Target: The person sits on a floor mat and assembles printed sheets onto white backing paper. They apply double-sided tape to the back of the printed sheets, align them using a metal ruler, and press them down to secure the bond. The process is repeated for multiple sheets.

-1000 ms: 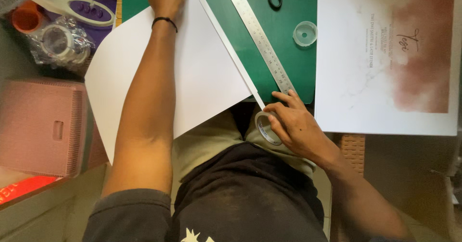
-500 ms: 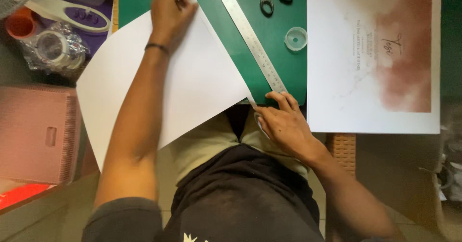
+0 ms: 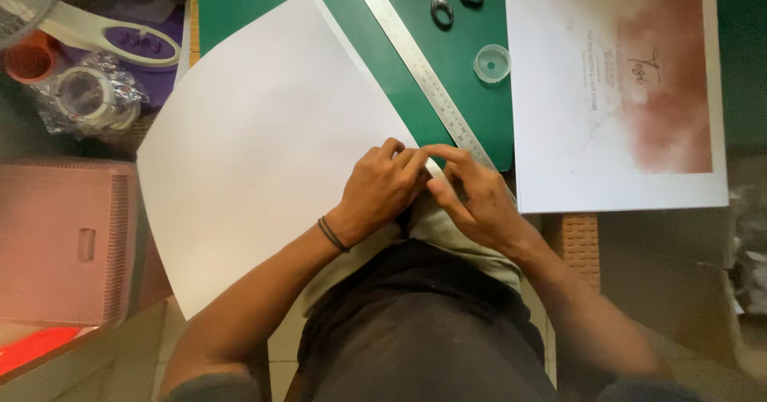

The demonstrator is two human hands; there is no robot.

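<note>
- Head view: left hand (image 3: pixel 382 190) and right hand (image 3: pixel 471 198) meet, fingers pinching the near corner of the white paper sheet (image 3: pixel 272 138) overhanging the green cutting mat (image 3: pixel 479 122).
- Judged light, floppy, easily creased; hold by edges, beside the steel ruler (image 3: pixel 419 62).

L hand (image 3: pixel 383 190) and R hand (image 3: pixel 471 198) meet near centre, fingertips touching or nearly so. L arm comes up from near left, forearm angled toward far right, dark band on wrist, knuckles up, fingers curled down. R arm comes in from near right, forearm angled toward far left, fingers bent, index stretched left over L fingertips. Whether either pinches anything: can't tell.
</note>
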